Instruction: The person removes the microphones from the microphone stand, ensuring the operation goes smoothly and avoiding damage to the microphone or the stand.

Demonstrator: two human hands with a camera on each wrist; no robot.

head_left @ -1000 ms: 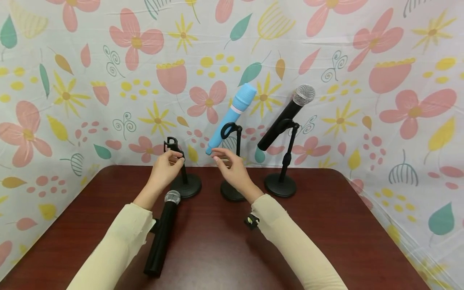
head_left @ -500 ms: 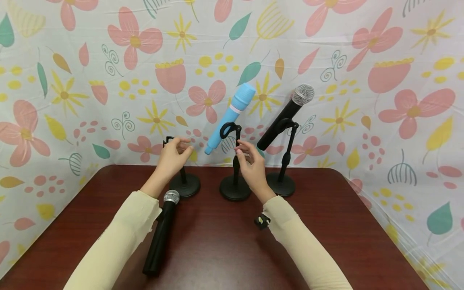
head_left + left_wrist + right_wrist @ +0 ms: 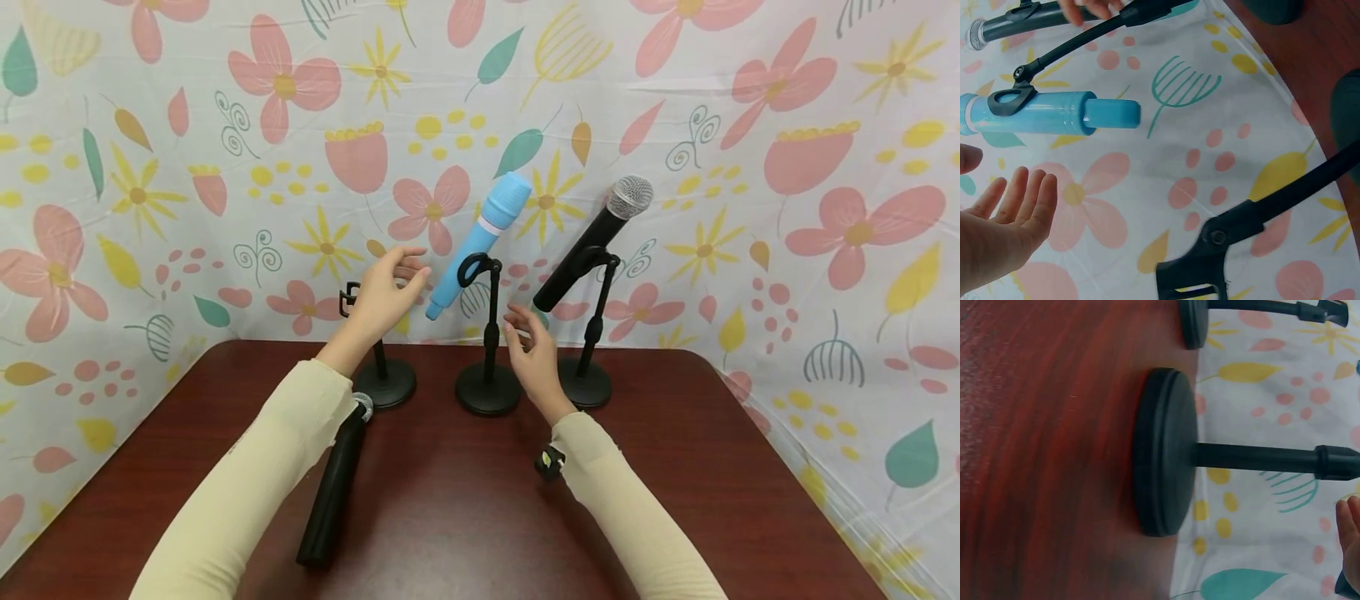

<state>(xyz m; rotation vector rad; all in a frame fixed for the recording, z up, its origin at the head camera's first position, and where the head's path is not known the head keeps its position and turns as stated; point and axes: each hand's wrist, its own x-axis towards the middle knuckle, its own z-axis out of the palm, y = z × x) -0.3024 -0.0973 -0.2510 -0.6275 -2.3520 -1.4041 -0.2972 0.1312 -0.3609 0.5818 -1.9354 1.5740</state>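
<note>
A blue microphone [image 3: 471,250] leans tilted in the ring clip of the middle black stand [image 3: 490,333]. My left hand [image 3: 384,293] hovers just left of its lower half, fingers apart and bent a little, holding nothing; in the left wrist view a gap separates the fingers [image 3: 1022,200] from the blue microphone [image 3: 1041,114]. To the right of the middle stand's pole my right hand [image 3: 534,354] is raised with loosely bent fingers and nothing in them. Close above it is the lower end of a black microphone [image 3: 585,250] held in the right stand [image 3: 594,325].
Partly behind my left hand stands the left stand [image 3: 384,382], its clip [image 3: 1194,269] holding nothing. Another black microphone [image 3: 333,492] lies on the dark wooden table [image 3: 450,517], partly under my left forearm. A flowered cloth [image 3: 247,167] hangs right behind the table.
My left hand has risen and moved right from the left stand's clip toward the blue microphone. The right hand has left that microphone's lower end and shifted right past the middle pole.
</note>
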